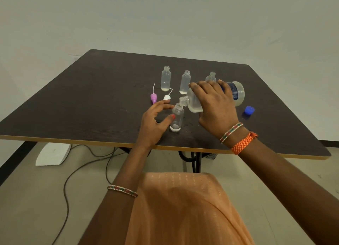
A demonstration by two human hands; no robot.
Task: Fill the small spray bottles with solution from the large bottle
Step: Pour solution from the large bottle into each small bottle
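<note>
My right hand (pixel 214 105) grips the large clear bottle (pixel 236 93), tipped on its side with its open mouth over the neck of a small clear bottle (pixel 177 119). That small bottle stands upright near the table's front with a little liquid at its bottom. My left hand (pixel 156 123) holds it between thumb and fingers. Three more uncapped small bottles stand behind: one at the left (pixel 166 78), one in the middle (pixel 185 82), one (pixel 211 77) partly hidden behind my right hand. A pink spray cap (pixel 153 97) and a white spray cap (pixel 167 97) lie on the table.
The large bottle's blue cap (pixel 248 110) lies to the right on the dark table (pixel 82 101). Small wet spots sit around the held bottle. Under the table are cables and a white object (pixel 53 154) on the floor.
</note>
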